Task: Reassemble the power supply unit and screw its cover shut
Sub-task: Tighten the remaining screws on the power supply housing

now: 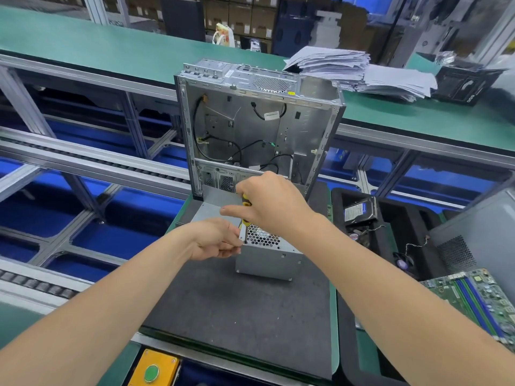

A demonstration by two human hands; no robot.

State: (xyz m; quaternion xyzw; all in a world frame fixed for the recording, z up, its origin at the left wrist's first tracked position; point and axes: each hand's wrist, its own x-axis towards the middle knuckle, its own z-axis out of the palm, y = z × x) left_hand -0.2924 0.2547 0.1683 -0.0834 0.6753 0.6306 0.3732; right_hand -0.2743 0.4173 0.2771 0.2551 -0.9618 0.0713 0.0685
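Observation:
The grey metal power supply unit (267, 257) stands on the dark mat (237, 316), its honeycomb fan grille facing up. My right hand (270, 203) grips a yellow and black screwdriver (246, 203) held upright, its tip down at the near left corner of the grille face. My left hand (216, 239) pinches at that same corner, fingers touching the unit's edge beside the screwdriver tip. A screw there is too small to make out.
An open, empty computer case (259, 126) with loose black cables stands upright right behind the unit. A black foam tray (390, 227) with a hard drive and small parts lies to the right, a green motherboard (473, 296) nearer me. A yellow box with a green button (153, 371) sits at the front edge.

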